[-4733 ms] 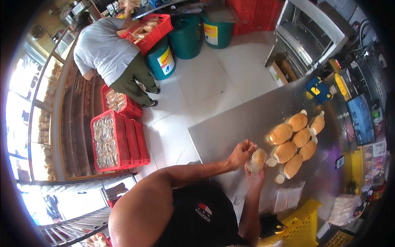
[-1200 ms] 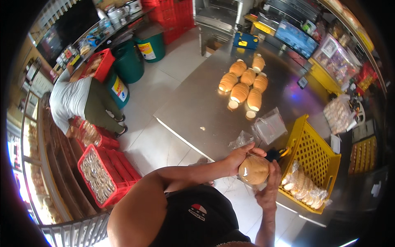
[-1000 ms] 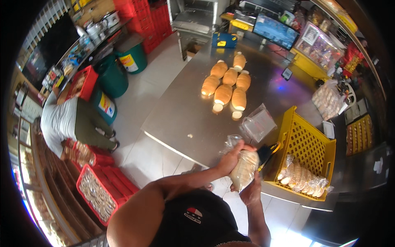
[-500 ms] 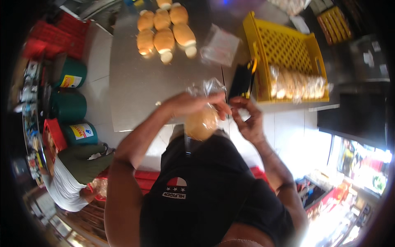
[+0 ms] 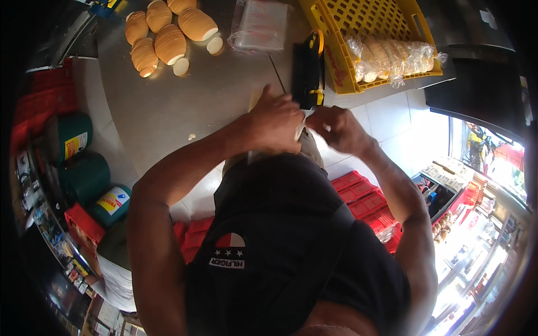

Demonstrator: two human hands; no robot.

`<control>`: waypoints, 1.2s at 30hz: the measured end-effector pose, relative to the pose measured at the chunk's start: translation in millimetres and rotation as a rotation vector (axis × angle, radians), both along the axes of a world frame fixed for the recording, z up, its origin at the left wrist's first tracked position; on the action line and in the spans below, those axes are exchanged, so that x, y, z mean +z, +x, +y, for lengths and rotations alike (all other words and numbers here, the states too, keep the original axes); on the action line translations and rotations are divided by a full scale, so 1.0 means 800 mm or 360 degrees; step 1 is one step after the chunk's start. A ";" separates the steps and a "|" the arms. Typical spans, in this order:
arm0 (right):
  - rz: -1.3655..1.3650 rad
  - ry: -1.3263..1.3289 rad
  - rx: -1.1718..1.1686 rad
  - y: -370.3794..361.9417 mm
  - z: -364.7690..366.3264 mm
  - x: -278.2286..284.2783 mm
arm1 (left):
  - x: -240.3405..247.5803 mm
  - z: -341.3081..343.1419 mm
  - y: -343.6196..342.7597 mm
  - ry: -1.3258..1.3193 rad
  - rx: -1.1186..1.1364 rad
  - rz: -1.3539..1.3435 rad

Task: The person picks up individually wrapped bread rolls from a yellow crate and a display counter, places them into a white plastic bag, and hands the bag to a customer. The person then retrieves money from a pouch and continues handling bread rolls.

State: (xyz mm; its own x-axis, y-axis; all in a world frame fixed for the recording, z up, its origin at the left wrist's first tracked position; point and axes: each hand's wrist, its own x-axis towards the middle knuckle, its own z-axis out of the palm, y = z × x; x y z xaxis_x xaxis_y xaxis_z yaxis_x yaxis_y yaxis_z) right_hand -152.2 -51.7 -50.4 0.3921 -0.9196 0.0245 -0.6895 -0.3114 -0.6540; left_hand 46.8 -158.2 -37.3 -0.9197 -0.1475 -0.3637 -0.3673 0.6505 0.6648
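My left hand point(image 5: 276, 123) is closed at the table's near edge, its back toward me. It grips a clear bag of bread, almost wholly hidden behind the hand now; only a pale sliver shows at its fingers. Close by on the right, my right hand point(image 5: 337, 130) has its fingers curled in toward the left hand, and whatever they pinch is too small or hidden to make out. Just beyond both hands stands a black bag-neck sealer point(image 5: 305, 75) with yellow parts. Farther off lies a stack of flat clear plastic bags point(image 5: 260, 25).
Several browned bread loaves point(image 5: 170, 43) lie at the far left of the metal table point(image 5: 224, 84), with cut end slices point(image 5: 181, 66) beside them. A yellow crate point(image 5: 350, 84) at right holds bagged loaves point(image 5: 386, 56). Green bins point(image 5: 85, 176) and red crates point(image 5: 361, 196) stand around.
The bagged bread, seen below my left hand before, is now almost hidden. My left hand has turned and closed; my right fingers have curled in. The view has shifted, bringing the table items left and up.
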 end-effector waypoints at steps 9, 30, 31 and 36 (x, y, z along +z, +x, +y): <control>-0.0352 0.0628 -0.0454 -0.084 -0.040 -0.057 | -0.065 -0.015 -0.078 -0.0914 0.0280 -0.0018; -0.0519 0.0750 -0.0495 -0.083 -0.033 -0.085 | -0.017 -0.077 -0.123 -0.0466 -0.0384 -0.0825; -0.0545 0.0776 -0.0503 -0.084 -0.034 -0.088 | -0.018 -0.076 -0.125 -0.0497 -0.0404 -0.0816; -0.0634 0.0791 -0.0534 -0.080 -0.026 -0.125 | -0.078 -0.039 -0.097 -0.1209 -0.0293 -0.0322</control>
